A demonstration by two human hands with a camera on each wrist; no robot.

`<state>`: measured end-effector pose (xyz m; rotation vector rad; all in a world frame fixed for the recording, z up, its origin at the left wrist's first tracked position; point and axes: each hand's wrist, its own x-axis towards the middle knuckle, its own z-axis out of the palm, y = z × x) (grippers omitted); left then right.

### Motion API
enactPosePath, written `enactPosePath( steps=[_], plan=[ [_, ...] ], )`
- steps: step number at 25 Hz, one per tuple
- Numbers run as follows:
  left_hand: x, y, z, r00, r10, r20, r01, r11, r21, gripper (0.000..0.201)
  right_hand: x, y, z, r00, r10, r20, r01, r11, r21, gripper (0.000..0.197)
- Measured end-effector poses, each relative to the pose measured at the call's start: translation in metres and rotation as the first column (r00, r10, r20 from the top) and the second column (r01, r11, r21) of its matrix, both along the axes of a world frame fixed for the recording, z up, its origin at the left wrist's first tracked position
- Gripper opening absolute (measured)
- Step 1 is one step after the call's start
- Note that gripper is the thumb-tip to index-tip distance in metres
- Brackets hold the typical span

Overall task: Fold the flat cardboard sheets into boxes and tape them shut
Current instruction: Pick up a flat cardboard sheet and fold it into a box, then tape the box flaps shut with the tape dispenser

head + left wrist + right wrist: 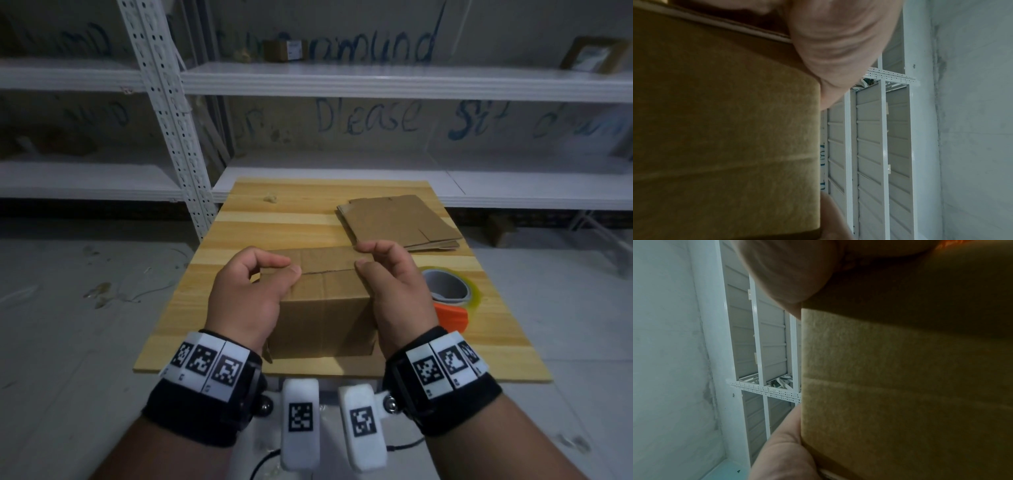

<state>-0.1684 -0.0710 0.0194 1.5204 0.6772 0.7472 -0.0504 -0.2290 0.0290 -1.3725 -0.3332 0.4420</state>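
A folded brown cardboard box (325, 308) stands on the wooden table (274, 219), its top flaps down and meeting at a seam. My left hand (291, 267) clasps the box's left end, with the thumb and curled forefinger on the top by the seam. At the right end my right hand (363, 255) clasps it too, thumb on the top flap and fingers curled above the far edge. The wrist views show the box wall (725, 129) (900, 386) close up against each palm. A stack of flat cardboard sheets (397, 219) lies at the back right.
A roll of clear tape (448, 284) lies right of the box, with an orange object (452, 317) just in front of it. White metal shelving (342, 78) stands behind the table and holds small boxes. Grey floor surrounds the table.
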Motion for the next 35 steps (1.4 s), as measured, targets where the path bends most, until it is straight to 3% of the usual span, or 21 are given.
enactPosePath(
  steps=[4, 6, 9, 12, 16, 19, 22, 25, 29, 32, 35],
  plan=[
    [-0.005, -0.007, -0.008, 0.997, -0.011, 0.075, 0.008, 0.999, 0.048, 0.029, 0.001, 0.0, 0.0, 1.0, -0.007, 0.013, 0.007, 1.0, 0.005, 0.017],
    [-0.011, -0.008, -0.014, 0.99, -0.099, 0.096, 0.09, 0.991, 0.099, 0.029, 0.003, -0.003, 0.0, 1.0, 0.001, 0.018, -0.001, 1.0, -0.007, 0.017],
    [-0.023, 0.0, -0.017, 0.961, -0.272, 0.055, 0.257, 0.946, 0.198, 0.047, 0.006, -0.007, 0.001, 1.0, 0.013, 0.025, -0.012, 1.0, -0.019, 0.017],
    [-0.027, 0.007, -0.016, 0.955, -0.294, 0.036, 0.281, 0.937, 0.207, 0.067, 0.009, -0.006, -0.003, 0.999, 0.018, 0.037, -0.017, 0.999, -0.033, 0.016],
    [-0.025, 0.009, -0.017, 0.951, -0.3, 0.071, 0.278, 0.935, 0.219, 0.048, 0.013, -0.014, -0.005, 0.984, 0.029, 0.176, -0.017, 0.997, -0.071, 0.018],
    [-0.024, 0.013, -0.017, 0.954, -0.287, 0.081, 0.263, 0.938, 0.227, 0.045, 0.031, -0.033, -0.001, 0.958, -0.108, 0.265, 0.14, 0.984, -0.107, 0.031],
    [-0.022, 0.016, -0.017, 0.966, -0.235, 0.106, 0.202, 0.947, 0.251, 0.049, 0.058, -0.056, -0.002, 0.888, -0.205, 0.411, 0.329, 0.909, -0.256, 0.021],
    [-0.018, 0.017, -0.018, 0.968, -0.225, 0.111, 0.189, 0.946, 0.263, 0.056, 0.071, -0.063, -0.014, 0.866, -0.01, 0.501, 0.314, 0.79, -0.526, 0.023],
    [-0.017, 0.017, -0.016, 0.967, -0.241, 0.086, 0.213, 0.943, 0.256, 0.059, 0.074, -0.059, -0.026, 0.784, 0.226, 0.578, 0.366, 0.583, -0.725, 0.054],
    [-0.02, 0.015, -0.012, 0.973, -0.228, 0.045, 0.208, 0.941, 0.267, 0.061, 0.074, -0.063, -0.019, 0.809, 0.31, 0.498, 0.328, 0.465, -0.822, 0.087],
    [-0.019, 0.016, -0.012, 0.978, -0.203, 0.043, 0.184, 0.944, 0.275, 0.068, 0.072, -0.067, -0.014, 0.826, 0.402, 0.395, 0.254, 0.36, -0.898, 0.091]
  ],
)
